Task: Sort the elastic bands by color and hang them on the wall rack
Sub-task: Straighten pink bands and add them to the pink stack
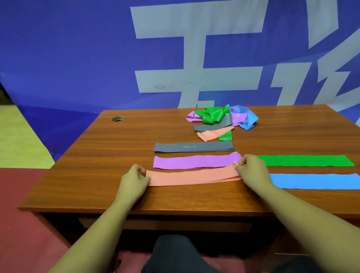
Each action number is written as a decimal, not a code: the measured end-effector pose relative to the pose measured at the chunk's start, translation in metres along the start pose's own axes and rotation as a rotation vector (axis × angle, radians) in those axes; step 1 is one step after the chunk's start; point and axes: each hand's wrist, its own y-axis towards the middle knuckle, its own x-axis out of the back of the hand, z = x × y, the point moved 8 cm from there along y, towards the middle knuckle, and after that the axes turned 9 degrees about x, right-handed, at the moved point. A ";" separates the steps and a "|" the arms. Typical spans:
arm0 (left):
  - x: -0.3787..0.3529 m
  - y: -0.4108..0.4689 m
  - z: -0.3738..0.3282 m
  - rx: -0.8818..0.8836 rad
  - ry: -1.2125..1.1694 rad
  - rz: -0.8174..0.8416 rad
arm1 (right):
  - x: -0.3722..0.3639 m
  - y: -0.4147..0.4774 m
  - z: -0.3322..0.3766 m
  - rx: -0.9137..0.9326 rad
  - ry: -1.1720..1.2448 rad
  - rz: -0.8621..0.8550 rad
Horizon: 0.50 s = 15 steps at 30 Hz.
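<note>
Head view: a person sits at a wooden desk (pixel 101 153), both bare forearms reaching forward over its near edge.
Left hand (pixel 132 182): closed, pinching the left end of the peach band (pixel 192 176).
Right hand (pixel 252 168): closed, pinching the right end of the same band.
Peach band: stretched flat between the two hands, lying on the desk nearest the person.
Purple band (pixel 196 161): flat, just beyond the peach one and parallel to it.
Grey band (pixel 193 146): flat, just beyond the purple one.
Green band (pixel 306 160): flat, to the right of the right hand.
Blue band (pixel 319 181): flat, on the near side of the green one, close to the desk's front edge.
Unsorted pile (pixel 219 120): a tangle of green, purple, blue, grey and peach bands, further back on the desk.
Backdrop (pixel 66 59): a blue banner with large white characters behind the desk.
</note>
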 end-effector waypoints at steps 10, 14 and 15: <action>-0.009 -0.003 0.000 -0.080 0.134 -0.123 | -0.003 -0.003 0.000 0.103 -0.194 -0.074; -0.008 0.005 -0.017 -0.167 0.132 -0.185 | 0.007 0.008 0.010 0.160 -0.186 -0.091; -0.011 0.009 -0.025 -0.186 0.127 -0.178 | 0.008 0.013 0.013 0.170 -0.169 -0.079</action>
